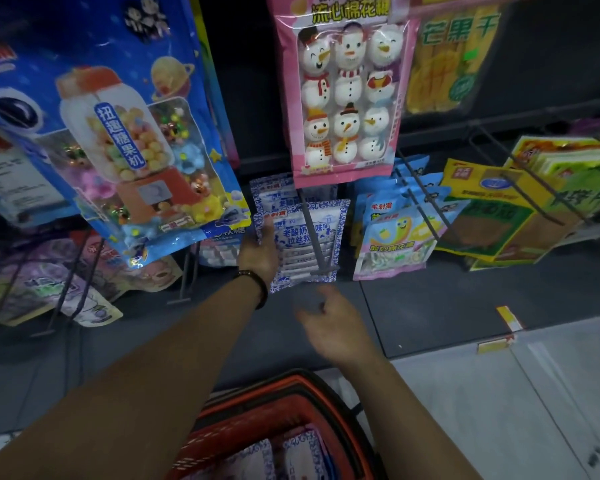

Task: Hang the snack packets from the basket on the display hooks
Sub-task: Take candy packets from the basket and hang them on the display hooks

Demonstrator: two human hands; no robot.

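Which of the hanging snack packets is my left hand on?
The front blue-and-white patterned packet, below the pink snowman packet; the left hand touches its left edge, the others hang untouched.

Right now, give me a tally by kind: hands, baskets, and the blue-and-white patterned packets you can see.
Hands: 2 (left hand touching the front packet, right hand free)
Basket: 1
Blue-and-white packets: 4 showing (2 on the hook, 2 in the basket; any hidden behind not counted)
Total: 7
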